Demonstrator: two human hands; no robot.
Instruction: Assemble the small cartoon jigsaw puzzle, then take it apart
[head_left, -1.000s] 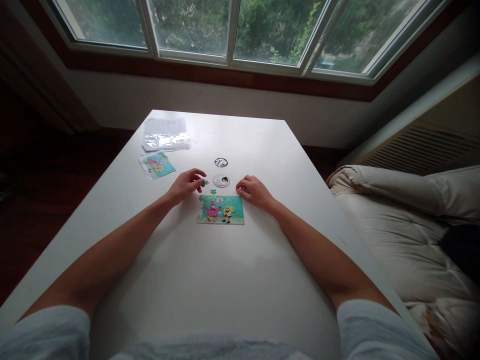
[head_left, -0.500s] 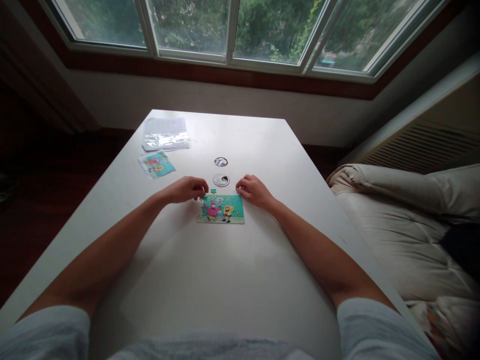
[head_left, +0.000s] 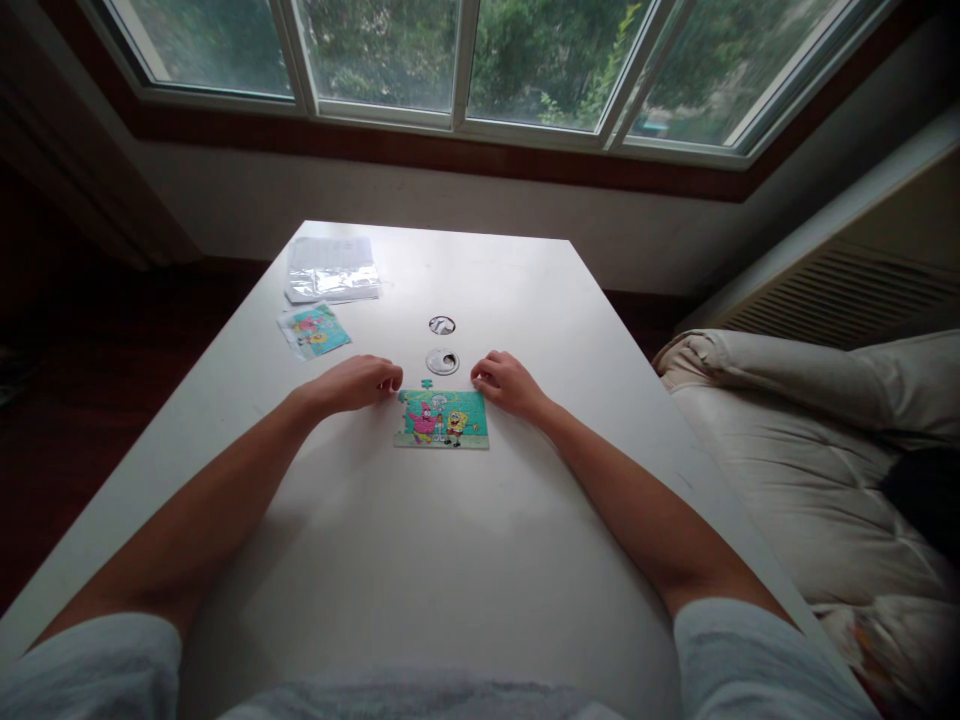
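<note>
Teal-bkgd puzzle [head_left: 441, 424], pink/yellow figs; loose pc [head_left: 427, 384] at 11 o'clock. L grip [head_left: 367, 380] at 10, R grip [head_left: 508, 381] at 2; can't tell from here if either's clamped.

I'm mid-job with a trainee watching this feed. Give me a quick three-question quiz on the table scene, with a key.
1. Multiple choice: what lies just beyond the far edge of the puzzle on the white table?
A. A pen
B. A loose puzzle piece
C. A cup

2. True or false: the picture card lies to the right of the puzzle.

3. Fill in: of the two hands, the ____ one is nearer the puzzle's far left corner.

Key:
1. B.
2. False; the picture card lies to the left.
3. Left; the left hand is by that corner, while the right hand is by the far right one.
</note>
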